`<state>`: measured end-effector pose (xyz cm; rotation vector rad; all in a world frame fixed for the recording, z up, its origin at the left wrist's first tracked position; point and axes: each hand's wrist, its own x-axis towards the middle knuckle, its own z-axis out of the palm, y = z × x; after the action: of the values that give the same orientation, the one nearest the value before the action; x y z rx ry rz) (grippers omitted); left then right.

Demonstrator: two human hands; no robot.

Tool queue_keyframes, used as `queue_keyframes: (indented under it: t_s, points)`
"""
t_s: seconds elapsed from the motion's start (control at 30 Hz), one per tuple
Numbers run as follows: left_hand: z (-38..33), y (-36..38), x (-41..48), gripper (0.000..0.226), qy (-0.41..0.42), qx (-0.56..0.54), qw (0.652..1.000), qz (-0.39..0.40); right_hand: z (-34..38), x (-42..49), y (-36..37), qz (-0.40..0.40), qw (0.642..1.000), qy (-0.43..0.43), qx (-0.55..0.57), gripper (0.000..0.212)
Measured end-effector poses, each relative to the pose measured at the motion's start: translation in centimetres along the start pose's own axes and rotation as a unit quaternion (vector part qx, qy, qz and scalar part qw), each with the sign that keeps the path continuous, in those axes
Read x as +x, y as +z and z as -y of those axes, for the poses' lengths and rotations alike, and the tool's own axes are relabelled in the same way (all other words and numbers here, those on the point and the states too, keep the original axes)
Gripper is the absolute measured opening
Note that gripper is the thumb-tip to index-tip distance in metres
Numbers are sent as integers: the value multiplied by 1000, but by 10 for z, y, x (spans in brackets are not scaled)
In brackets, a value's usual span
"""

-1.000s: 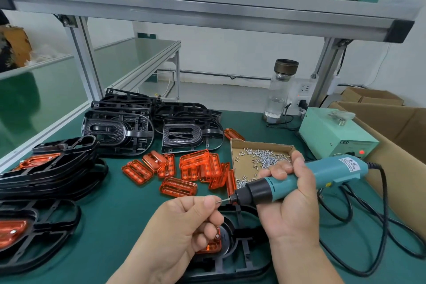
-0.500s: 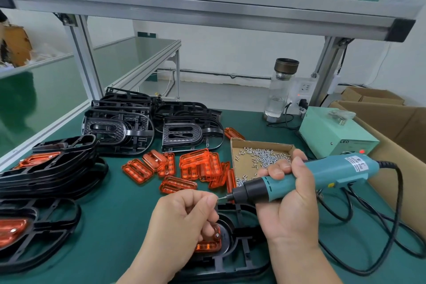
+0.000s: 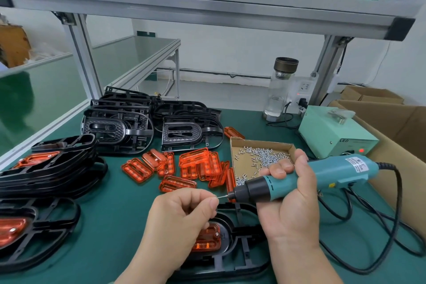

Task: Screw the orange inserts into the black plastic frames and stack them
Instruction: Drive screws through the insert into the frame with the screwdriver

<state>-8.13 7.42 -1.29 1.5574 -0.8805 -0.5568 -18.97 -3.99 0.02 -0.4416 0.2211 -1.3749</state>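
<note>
At 6 o'clock, nearest the person, a ribbed black plastic frame (image 3: 230, 265) with rounded loops lies flat on the green-matted bench (image 3: 119, 212). A glossy, translucent orange insert (image 3: 207, 237) sits in its oval pocket, with a silvery screw head at its upper right corner.

Just above it the left hand (image 3: 182, 221) has its fingers curled, thumb and forefinger narrowed to a pinch on a tiny silvery screw (image 3: 217, 196), mostly hidden, at the tip of a thin steel bit. The right hand (image 3: 290, 203) wraps its fingers around the teal, black-nosed electric screwdriver (image 3: 322, 175), held nearly level with the bit pointing toward 9 o'clock. Its black cable (image 3: 396, 214) loops over the bench at 4 o'clock.

At 8 o'clock lies another frame with insert (image 3: 34, 233); beyond it, at 9 o'clock, stands a stack of fitted frames (image 3: 53, 168).

Near the middle, loose orange inserts (image 3: 196, 166), rectangular with rounded corners and ridged faces, lie heaped. Just beside them, toward 3 o'clock, is a shallow cardboard tray (image 3: 285, 145) strewn with small shiny screws.

Farther off, at 11 to 12 o'clock, bare black frames (image 3: 119, 127) with textured oval centres are piled. At 2 o'clock stands a mint-green metal power box (image 3: 334, 131), with a clear glass bottle (image 3: 280, 90) behind it at 1 o'clock and brown cardboard boxes (image 3: 391, 127) along the bench's right edge.
</note>
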Motion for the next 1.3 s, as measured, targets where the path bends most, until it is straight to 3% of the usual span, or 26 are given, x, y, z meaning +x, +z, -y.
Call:
queue_keyframes:
  t_s: [0.3,0.43,0.57,0.9,1.3]
  points:
    - [2,-11,2,28,16,36,999,31,3,1,-2,-3,1000,-4,5,17]
    - [9,-37,12,29,11,174,985,7,8,3,-4,-11,1000,-8,11,18]
    - [22,-55,16,23,-48,268,961,54,8,5,-5,-12,1000,-14,-5,21]
    - [27,-62,15,31,-16,289,941,176,6,4,-6,7,999,10,-33,17]
    - [28,-46,8,33,1,287,936,204,-6,-11,-1,70,990,24,-124,18]
